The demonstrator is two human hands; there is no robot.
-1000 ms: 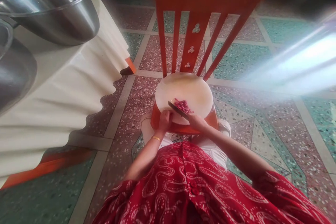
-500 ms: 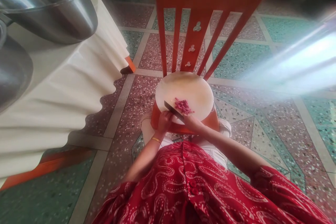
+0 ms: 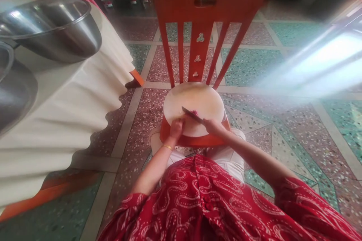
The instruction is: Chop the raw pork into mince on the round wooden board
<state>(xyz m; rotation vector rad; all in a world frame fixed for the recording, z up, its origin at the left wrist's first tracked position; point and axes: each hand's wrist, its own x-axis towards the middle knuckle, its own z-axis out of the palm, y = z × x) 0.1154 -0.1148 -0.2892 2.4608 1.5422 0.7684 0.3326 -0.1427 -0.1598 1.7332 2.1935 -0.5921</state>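
Note:
My right hand (image 3: 214, 126) is closed round the handle of a kitchen knife (image 3: 190, 114). The blade points to the far left, low over a round pale cutting board (image 3: 207, 99). Small chopped pinkish-red pieces (image 3: 195, 112) lie at the blade, which partly covers them; their kind is unclear. At the board's near left edge, my left hand (image 3: 177, 128) is closed, fingers curled in, a little apart from the blade. Whatever it may hold is hidden. The board rests on the seat of a red-orange wooden chair (image 3: 195, 141), right in front of my knees.
The slatted chair back (image 3: 181, 3) rises behind the board. To the left stands a table with a cream cloth (image 3: 85, 94), bearing a large steel bowl (image 3: 65, 41) and another metal vessel (image 3: 19, 90). Patterned floor tiles (image 3: 251, 67) surround the chair.
The knife has moved away from my left hand and over the pinkish-red pieces, now hiding more of them. The whole view has shifted slightly, showing more of the chair back.

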